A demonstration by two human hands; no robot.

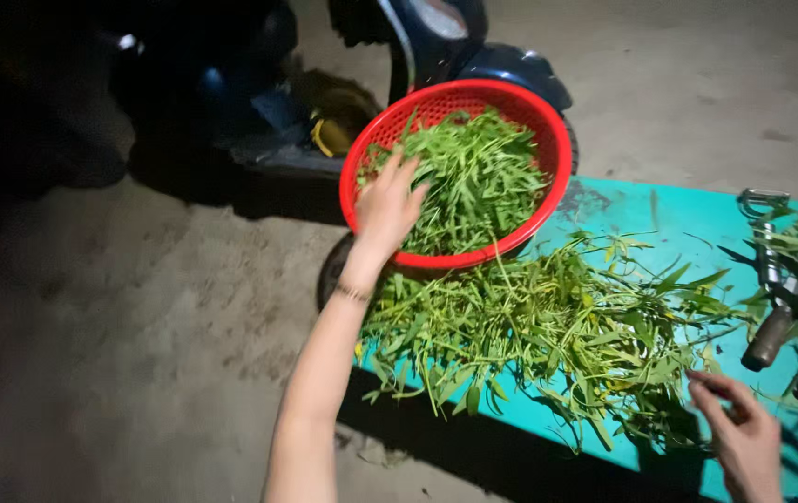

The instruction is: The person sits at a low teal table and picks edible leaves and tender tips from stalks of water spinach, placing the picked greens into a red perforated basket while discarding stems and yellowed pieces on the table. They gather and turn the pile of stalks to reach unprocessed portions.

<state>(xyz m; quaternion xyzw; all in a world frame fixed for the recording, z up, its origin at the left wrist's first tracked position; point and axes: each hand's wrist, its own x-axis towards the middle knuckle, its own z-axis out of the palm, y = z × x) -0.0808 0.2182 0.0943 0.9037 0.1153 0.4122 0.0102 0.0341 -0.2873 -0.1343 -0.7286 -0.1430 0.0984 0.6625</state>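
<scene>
left hand (387,207) in red basket (455,102) (greens (478,177)) | right hand (743,433) open

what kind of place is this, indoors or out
Most likely outdoors at night, perhaps a yard or roadside. The ground is bare concrete or packed dirt, a parked scooter stands behind the red basket, and leafy greens lie on a turquoise table.

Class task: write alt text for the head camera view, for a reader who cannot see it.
A person's left hand reaches into a red basket of cut leafy greens, while the right hand hovers, fingers curled, beside a loose pile of green stems spread on a turquoise table. A dark scooter stands on the sandy ground behind the basket.
</scene>
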